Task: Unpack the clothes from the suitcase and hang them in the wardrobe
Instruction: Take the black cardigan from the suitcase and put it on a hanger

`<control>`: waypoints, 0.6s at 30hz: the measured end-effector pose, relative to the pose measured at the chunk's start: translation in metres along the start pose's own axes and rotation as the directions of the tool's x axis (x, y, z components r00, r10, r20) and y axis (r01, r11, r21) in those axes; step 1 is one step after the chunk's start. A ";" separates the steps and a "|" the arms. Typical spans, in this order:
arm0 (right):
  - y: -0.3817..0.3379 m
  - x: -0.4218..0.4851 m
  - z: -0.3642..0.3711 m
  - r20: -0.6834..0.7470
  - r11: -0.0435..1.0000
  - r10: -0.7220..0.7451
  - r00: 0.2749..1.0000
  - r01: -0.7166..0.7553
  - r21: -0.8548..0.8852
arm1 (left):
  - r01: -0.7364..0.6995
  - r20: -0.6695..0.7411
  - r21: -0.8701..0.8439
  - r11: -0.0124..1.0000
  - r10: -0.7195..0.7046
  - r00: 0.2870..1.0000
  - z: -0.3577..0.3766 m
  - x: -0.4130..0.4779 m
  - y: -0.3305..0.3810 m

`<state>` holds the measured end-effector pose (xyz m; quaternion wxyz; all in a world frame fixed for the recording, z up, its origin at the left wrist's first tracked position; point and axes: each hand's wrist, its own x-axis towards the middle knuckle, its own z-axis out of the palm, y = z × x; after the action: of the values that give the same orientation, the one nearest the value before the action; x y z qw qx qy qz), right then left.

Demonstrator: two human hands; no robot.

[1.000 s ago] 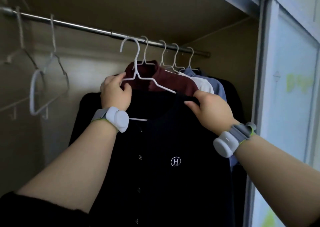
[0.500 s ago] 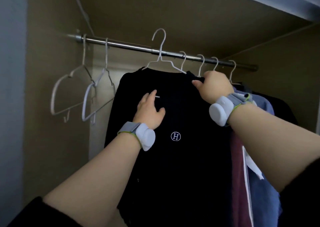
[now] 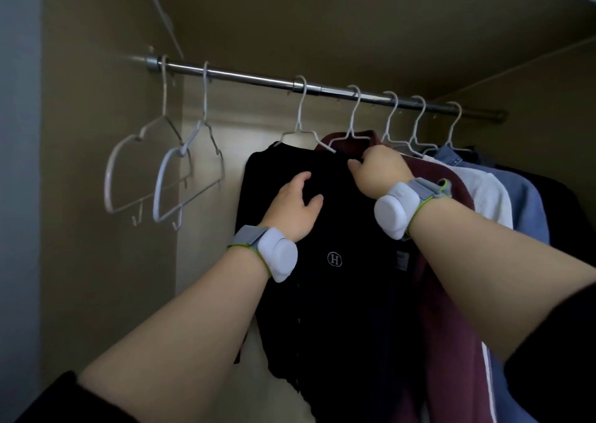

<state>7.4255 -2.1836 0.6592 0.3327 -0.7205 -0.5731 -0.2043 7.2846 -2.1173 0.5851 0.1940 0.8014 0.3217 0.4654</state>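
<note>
Left hand (image 3: 292,206) lies on the chest of the black buttoned shirt with a small round "H" badge (image 3: 334,293), fingers spread and holding nothing. The right hand (image 3: 377,171) is curled at the shirt's collar, pinching the fabric just beside the hanger's shoulder.

The brown-walled wardrobe (image 3: 354,19) fills the view. The black shirt hangs inside it, left of the other clothes and touching the maroon garment with a white stripe (image 3: 451,293). Further right hang a blue shirt (image 3: 529,209) and a white knitted garment (image 3: 483,193), with something dark behind them that is too dim to name.

The polished steel rail (image 3: 245,79) crosses the top. Two empty white plastic-coated hangers (image 3: 138,171) dangle at its left end, well apart from the clothes. The thin white wire hanger (image 3: 301,109) that carries the black shirt has its hook over the rail.

By the look of it, this shirt is hung and is only being straightened. Several garments are in place and spare hangers wait. The suitcase is out of view, so what remains to be unpacked cannot be told.
</note>
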 end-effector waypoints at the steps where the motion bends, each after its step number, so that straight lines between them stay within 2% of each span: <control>1: 0.001 -0.002 0.001 0.013 0.999 -0.015 1.000 0.015 0.033 | 0.009 -0.001 -0.012 1.000 -0.009 1.000 0.003 0.001 0.002; 7: 0.010 -0.017 -0.009 0.071 0.975 -0.158 0.985 0.144 0.170 | 0.004 -0.020 -0.110 0.994 -0.006 1.000 0.016 0.002 0.025; 11: 0.021 -0.030 -0.014 0.038 0.962 -0.206 0.978 0.195 0.192 | -0.031 -0.069 -0.170 0.985 0.020 0.997 0.027 0.001 0.047; 18: 0.017 -0.040 -0.020 -0.046 0.939 -0.269 0.962 0.272 0.211 | -0.006 -0.170 -0.255 0.967 -0.038 0.985 0.037 0.000 0.074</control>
<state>7.4331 -2.2274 0.6419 0.3823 -0.5930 -0.6825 -0.1910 7.3420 -2.1708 0.6123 0.2701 0.7237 0.2816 0.5692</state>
